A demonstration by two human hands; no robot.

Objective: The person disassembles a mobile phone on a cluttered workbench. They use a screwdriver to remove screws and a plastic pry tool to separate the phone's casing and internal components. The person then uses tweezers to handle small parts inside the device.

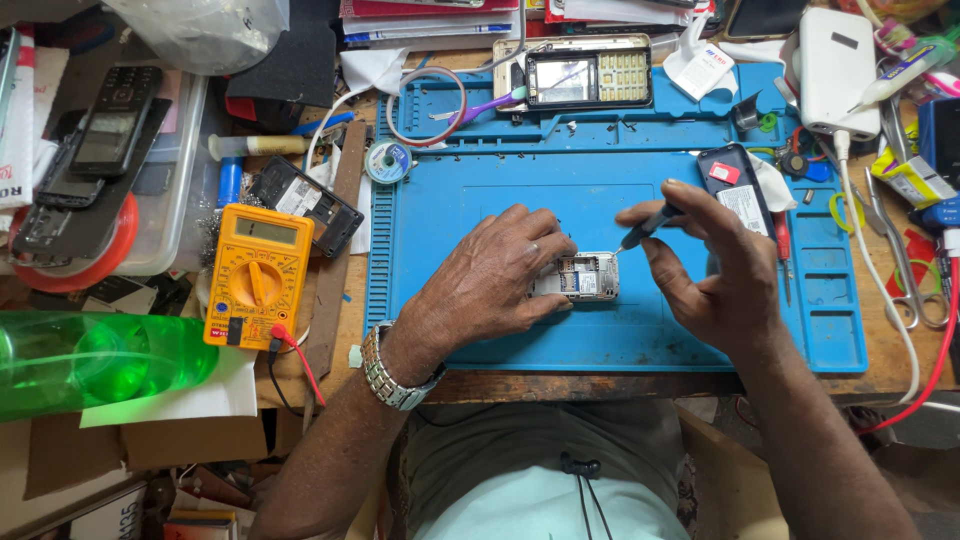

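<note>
Small opened silver mobile phone (583, 277) pinned on blue silicone repair mat (480, 200) by closed left hand (495, 275). Thin black-handled screwdriver (648, 227) pinched in right hand (715, 265), tip at phone's corner. Screw work judged underway; steady vertical pressure needed.

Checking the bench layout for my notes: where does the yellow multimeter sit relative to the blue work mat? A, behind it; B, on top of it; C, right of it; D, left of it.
D: the yellow multimeter lies on the wooden bench just off the left edge of the blue work mat.

Phone repair workshop, blue repair mat (480, 340), yellow multimeter (257, 275), dismantled phones (105, 125)
</note>
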